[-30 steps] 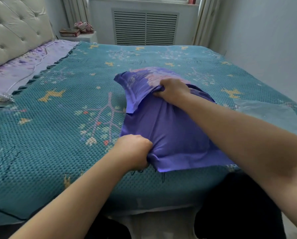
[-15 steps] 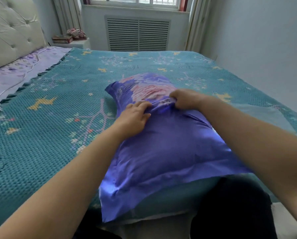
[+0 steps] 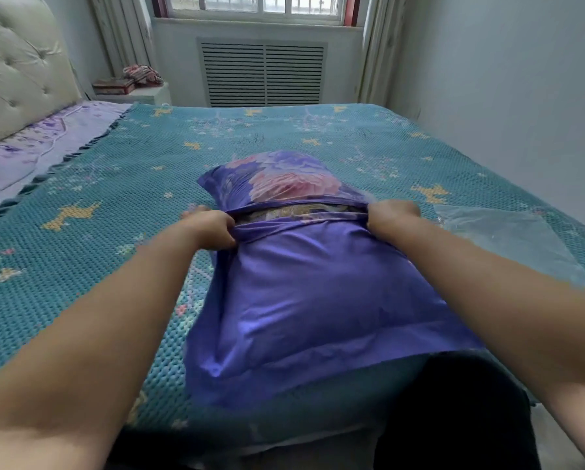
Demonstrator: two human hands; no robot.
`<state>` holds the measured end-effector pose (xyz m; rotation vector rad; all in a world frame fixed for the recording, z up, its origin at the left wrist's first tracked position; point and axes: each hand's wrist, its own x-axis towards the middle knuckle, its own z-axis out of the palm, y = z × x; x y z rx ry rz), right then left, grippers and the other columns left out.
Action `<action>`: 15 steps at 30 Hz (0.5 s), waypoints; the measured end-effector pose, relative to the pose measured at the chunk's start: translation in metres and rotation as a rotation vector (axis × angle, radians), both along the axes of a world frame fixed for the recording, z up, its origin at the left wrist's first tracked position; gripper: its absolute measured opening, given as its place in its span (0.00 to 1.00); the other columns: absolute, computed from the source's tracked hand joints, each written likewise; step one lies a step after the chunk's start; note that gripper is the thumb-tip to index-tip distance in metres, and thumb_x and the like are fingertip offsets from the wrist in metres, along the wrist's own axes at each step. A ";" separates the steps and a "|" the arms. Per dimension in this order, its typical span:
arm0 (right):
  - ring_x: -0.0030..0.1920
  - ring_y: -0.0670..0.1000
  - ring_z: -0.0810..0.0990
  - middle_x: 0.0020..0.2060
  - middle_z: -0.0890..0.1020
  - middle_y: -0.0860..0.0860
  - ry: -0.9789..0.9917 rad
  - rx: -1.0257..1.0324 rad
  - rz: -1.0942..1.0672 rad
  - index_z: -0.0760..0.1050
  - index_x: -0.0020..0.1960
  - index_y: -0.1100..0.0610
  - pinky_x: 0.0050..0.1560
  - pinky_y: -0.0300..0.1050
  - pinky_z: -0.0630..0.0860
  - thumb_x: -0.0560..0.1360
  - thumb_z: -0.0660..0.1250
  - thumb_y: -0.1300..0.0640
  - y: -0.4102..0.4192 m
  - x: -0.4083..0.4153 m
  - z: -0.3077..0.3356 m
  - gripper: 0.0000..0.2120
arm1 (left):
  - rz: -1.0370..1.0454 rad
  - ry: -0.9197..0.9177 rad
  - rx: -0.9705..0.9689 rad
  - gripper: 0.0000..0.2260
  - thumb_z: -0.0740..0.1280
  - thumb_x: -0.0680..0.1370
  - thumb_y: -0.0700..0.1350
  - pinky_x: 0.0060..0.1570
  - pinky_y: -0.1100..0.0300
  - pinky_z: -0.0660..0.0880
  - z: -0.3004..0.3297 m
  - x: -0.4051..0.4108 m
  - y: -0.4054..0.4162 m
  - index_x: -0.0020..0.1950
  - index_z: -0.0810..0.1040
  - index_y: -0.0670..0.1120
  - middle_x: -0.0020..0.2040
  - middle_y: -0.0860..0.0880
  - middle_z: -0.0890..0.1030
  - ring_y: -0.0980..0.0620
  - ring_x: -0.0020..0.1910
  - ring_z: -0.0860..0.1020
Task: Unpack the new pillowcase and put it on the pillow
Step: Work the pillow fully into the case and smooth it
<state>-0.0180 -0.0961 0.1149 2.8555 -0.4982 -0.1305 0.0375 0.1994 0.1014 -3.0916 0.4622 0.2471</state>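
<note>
Now the purple pillowcase (image 3: pixel 311 293) lies on the teal bedspread (image 3: pixel 81 239) of the bed, its near end hanging just over the bed's near edge. Its far part shows a pink and blue flower print, and across the middle runs an open slit where a strip of the pillow (image 3: pixel 298 211) inside shows, mottled and brownish. The left hand (image 3: pixel 213 225) sits at the left end of that slit, fingers curled shut on a pinch of the pillowcase's near flap edge. The right hand (image 3: pixel 391 215) sits at the right end of the slit, fingers likewise closed on the same flap edge, so the edge is stretched taut between the two hands. Both forearms reach in over the near half of the pillowcase. Just right of the pillowcase, past the right hand, a clear plastic bag (image 3: pixel 508 242) lies flat on the bedspread. Well left of the pillowcase, a tufted cream headboard (image 3: pixel 16 69) stands at the bed's side.
</note>
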 end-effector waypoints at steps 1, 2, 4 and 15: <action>0.64 0.56 0.74 0.64 0.76 0.53 0.001 -0.014 0.009 0.72 0.66 0.54 0.57 0.48 0.71 0.79 0.54 0.59 0.004 0.002 -0.003 0.18 | 0.013 -0.144 0.026 0.11 0.65 0.72 0.48 0.63 0.50 0.65 -0.011 0.001 -0.004 0.53 0.79 0.51 0.56 0.45 0.79 0.44 0.60 0.73; 0.64 0.56 0.74 0.64 0.76 0.54 -0.039 -0.019 0.030 0.73 0.66 0.56 0.57 0.48 0.72 0.79 0.54 0.61 0.012 0.006 -0.007 0.17 | 0.002 -0.269 0.039 0.11 0.63 0.73 0.47 0.65 0.49 0.64 -0.022 -0.001 -0.011 0.54 0.78 0.50 0.57 0.44 0.79 0.44 0.61 0.74; 0.60 0.61 0.76 0.60 0.77 0.60 -0.255 -0.033 0.218 0.77 0.60 0.61 0.52 0.51 0.74 0.79 0.54 0.60 0.030 0.013 -0.016 0.16 | -0.072 -0.445 -0.040 0.11 0.60 0.76 0.45 0.67 0.49 0.61 -0.038 -0.007 -0.029 0.56 0.77 0.48 0.57 0.45 0.81 0.44 0.59 0.76; 0.56 0.62 0.78 0.57 0.79 0.59 -0.362 0.103 0.214 0.76 0.59 0.58 0.52 0.52 0.75 0.78 0.52 0.59 -0.003 0.043 -0.019 0.16 | 0.229 -0.368 -0.080 0.10 0.55 0.78 0.44 0.67 0.40 0.58 -0.064 0.005 0.004 0.56 0.71 0.48 0.50 0.41 0.82 0.42 0.54 0.79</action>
